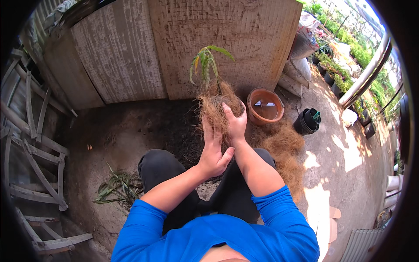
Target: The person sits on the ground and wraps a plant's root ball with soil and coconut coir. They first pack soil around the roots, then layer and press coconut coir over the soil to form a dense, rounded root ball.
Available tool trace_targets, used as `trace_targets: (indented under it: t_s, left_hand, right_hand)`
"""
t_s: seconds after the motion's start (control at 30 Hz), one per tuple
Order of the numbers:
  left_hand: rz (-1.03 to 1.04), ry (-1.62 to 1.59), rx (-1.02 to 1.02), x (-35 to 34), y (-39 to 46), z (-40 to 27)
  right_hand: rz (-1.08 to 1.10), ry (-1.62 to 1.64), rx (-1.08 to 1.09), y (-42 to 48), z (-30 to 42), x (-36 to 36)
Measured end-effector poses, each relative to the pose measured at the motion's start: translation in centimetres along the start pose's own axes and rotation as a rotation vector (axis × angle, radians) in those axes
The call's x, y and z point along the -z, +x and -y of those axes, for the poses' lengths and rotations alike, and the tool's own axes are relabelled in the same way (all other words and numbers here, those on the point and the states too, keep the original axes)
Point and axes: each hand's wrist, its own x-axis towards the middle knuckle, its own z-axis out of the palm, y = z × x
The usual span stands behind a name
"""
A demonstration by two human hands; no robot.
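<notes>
Between my palms is a root ball wrapped in brown coconut fibre (214,106), with a small green plant (205,64) rising from its far side. One of its leaves is yellow. My left hand (212,147) lies flat against the near left side of the fibre, thumb spread out. My right hand (236,122) cups the right side, fingers partly hidden behind it. Just right of the bundle stands a terracotta-coloured pot (265,106) holding water. Loose coconut fibre (284,144) is heaped on the ground right of my knee.
Dark soil (183,131) covers the ground ahead. Stacked black nursery pots (306,121) stand at right, filled sacks (296,70) behind. Panels (226,42) lean ahead. Pulled green leaves (119,188) lie at left, near a wooden frame (42,177).
</notes>
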Motion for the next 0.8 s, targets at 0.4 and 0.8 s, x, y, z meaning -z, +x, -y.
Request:
trace_targets:
  t_s: [0.4,0.8]
  left_hand:
    - [-0.633,-0.443,0.300,3.6,0.9,1.6]
    - [-0.409,-1.262,0.801,8.8,1.6,3.1]
  right_hand:
    - [0.089,0.283,-0.135,1.1,-0.3,1.5]
    - [0.329,0.572,-0.426,1.6,0.6,2.9]
